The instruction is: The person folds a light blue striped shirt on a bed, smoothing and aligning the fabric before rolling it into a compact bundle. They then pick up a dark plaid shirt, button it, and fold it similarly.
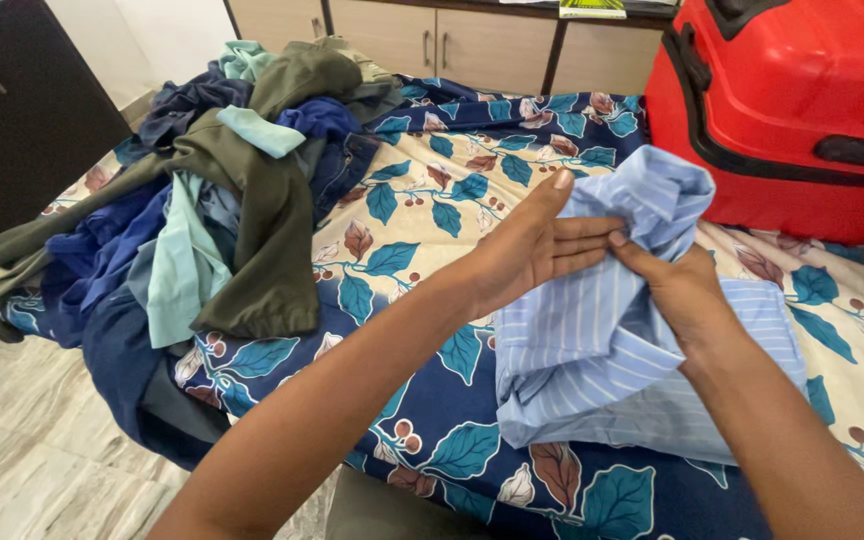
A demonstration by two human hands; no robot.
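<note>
**Mia:** Clothes first, on the left side of the frame. See that big heap of clothes (222,190)? Green, dark blue and pale teal ones, all mixed up. Some hang over the bed's edge at the lower left, near the tiled floor (22,450). I think they could slide off if the bed sheet (422,220) gets tugged.

**Sam:** What is in the top left corner?

**Mia:** A dark cabinet (22,100). It is well apart from the hands.

**Sam:** Now the middle. What are the hands doing?

**Mia:** The left hand (527,250) lies against the light blue striped shirt (602,340). Its fingers are straight and pressed together, with the thumb sticking up. The right hand (677,290) is just beside it, and its fingers pinch a bunch of the same shirt.

**Sam:** Where is the shirt?

**Mia:** In the middle of the frame, a bit to the right. The top part is lifted and bunched up. The bottom part rests on the flowery sheet.

**Sam:** What could go wrong?

**Mia:** The pinch only holds a small bunch. If it slips, I think the lifted part would flop down and get creased. The shirt is also near the bed's front edge, so a pull that way might drag it off.

**Sam:** And on the right?

**Mia:** A big red suitcase (792,100) at the top right. It sits just behind the shirt and leaves little room there. Wooden drawers (452,45) run along the top.
</note>
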